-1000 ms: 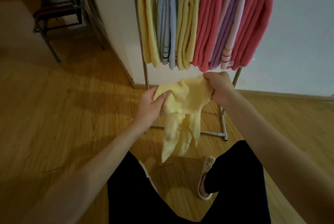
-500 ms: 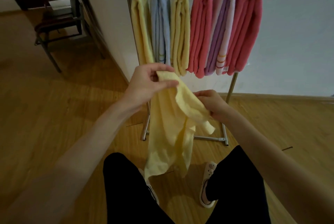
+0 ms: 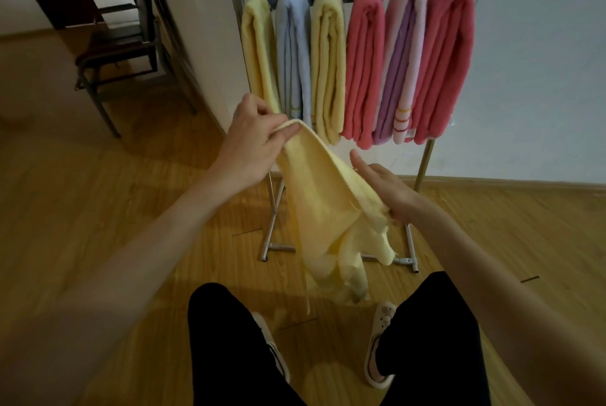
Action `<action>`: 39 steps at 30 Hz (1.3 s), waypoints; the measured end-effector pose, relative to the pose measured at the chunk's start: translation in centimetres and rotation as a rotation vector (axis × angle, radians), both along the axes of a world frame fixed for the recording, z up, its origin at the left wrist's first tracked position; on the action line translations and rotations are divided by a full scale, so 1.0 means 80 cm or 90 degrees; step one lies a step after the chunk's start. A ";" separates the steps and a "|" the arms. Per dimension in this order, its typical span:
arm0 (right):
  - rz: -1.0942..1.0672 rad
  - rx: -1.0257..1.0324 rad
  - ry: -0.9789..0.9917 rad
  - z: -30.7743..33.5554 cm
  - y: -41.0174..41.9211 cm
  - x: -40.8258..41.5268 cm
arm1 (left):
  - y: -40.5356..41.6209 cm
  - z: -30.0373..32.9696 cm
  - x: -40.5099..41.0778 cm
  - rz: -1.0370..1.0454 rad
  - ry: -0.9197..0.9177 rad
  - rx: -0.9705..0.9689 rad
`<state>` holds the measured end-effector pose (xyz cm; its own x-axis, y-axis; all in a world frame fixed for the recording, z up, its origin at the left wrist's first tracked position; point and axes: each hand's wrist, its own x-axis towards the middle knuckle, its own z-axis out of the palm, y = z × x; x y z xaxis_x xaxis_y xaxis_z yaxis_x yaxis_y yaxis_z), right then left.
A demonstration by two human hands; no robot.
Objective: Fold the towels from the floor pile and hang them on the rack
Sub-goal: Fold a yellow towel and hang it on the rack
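A pale yellow towel (image 3: 323, 208) hangs unfolded in front of me, its lower end drooping toward my feet. My left hand (image 3: 252, 140) pinches its top edge up near the rack's hanging towels. Lower and to the right, my right hand (image 3: 383, 189) holds the towel's right edge with its lower fingers, while the thumb and upper fingers stretch out. Behind stands the metal rack (image 3: 423, 163), carrying several folded towels: yellow, light blue, yellow, pink, lilac and pink (image 3: 364, 61). No floor pile is in view.
A dark chair (image 3: 114, 51) stands at the back left beside a doorway. The white wall (image 3: 541, 77) runs behind the rack. My legs and shoes (image 3: 380, 343) are on the wooden floor (image 3: 98, 208) just before the rack's feet.
The left hand rose with the towel's top edge, and the right hand slid down and right along its side. The bunched towel now hangs stretched between them.
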<state>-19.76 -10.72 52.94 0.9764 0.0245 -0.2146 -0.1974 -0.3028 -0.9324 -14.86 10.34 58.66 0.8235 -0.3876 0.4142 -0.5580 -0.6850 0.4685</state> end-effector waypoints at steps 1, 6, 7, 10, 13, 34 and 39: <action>0.017 0.029 -0.002 0.003 0.001 0.001 | -0.004 0.002 0.003 0.013 -0.009 -0.021; 0.095 0.047 -0.102 0.003 -0.004 -0.001 | -0.020 0.012 0.008 -0.002 0.097 -0.221; 0.101 0.013 -0.143 0.004 -0.003 -0.002 | -0.022 0.010 0.008 -0.002 0.107 -0.227; 0.092 -0.140 -0.281 0.005 0.002 -0.005 | -0.030 0.006 0.003 -0.018 0.129 -0.248; 0.069 -0.289 -0.362 -0.004 0.003 -0.006 | -0.039 0.004 -0.005 -0.052 0.120 -0.287; -0.107 -0.091 -0.223 -0.070 -0.058 -0.022 | 0.007 0.006 0.020 0.110 0.204 -0.633; -0.258 0.024 -0.133 -0.080 -0.059 -0.014 | 0.024 -0.002 0.022 0.116 0.217 -0.478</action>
<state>-20.89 -15.43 46.52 0.9308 -0.3651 -0.0188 -0.1002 -0.2053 -0.9736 -13.14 12.26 58.49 0.9730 0.0422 0.2269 -0.2152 -0.1898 0.9580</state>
